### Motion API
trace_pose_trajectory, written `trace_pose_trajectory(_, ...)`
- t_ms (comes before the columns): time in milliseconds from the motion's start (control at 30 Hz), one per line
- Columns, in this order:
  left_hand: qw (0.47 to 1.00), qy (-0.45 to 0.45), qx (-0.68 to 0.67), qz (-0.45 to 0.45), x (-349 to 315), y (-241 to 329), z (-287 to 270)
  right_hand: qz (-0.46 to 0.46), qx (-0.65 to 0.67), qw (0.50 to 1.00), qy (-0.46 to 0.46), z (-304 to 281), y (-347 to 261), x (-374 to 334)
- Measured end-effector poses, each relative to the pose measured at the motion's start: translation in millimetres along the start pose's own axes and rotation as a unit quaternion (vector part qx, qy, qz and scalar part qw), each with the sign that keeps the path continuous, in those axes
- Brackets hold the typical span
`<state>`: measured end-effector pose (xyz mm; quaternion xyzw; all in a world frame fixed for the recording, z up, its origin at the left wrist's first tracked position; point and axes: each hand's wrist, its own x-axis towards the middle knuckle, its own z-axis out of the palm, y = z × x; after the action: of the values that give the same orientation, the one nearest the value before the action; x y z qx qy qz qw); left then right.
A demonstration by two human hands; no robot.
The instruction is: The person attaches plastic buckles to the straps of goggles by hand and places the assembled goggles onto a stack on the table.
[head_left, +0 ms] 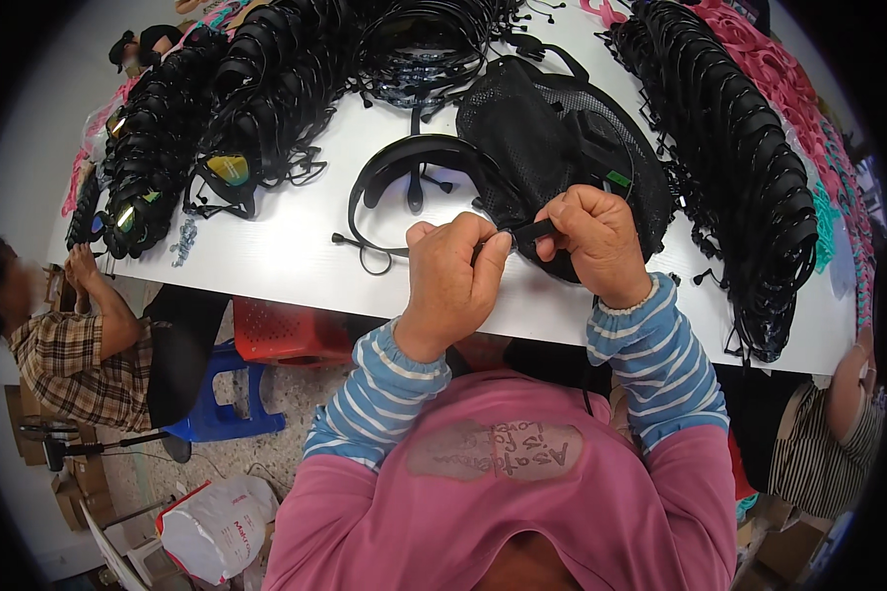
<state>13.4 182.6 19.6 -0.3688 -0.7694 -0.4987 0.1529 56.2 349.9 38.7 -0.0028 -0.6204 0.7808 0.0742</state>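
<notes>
A: Fingers, from where you're standing?
B: Left hand (451, 281) and right hand (596, 241) both pinched closed on the flat black strap (535, 231).
A: Strap's where?
B: Near-left edge of the black mesh bag (517, 123).

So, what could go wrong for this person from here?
The black strap might slip, since the left hand and right hand seem only to pinch it. It could also catch on the black mesh bag close by. The black pile on the right reaches the table edge, so a bump might knock pieces off.
</notes>
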Motion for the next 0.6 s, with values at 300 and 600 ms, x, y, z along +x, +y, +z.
trace_pose_trajectory(300,1.0,0.009,-0.009,0.0,-0.6,0.6,1.3,0.031,0.031,0.999,-0.003,0.9,2.0,1.3)
trace_pose_trajectory(600,1.0,0.001,-0.002,-0.004,-1.5,3.8,-1.2,0.04,0.049,0.998,-0.007,-0.1,4.3,3.5)
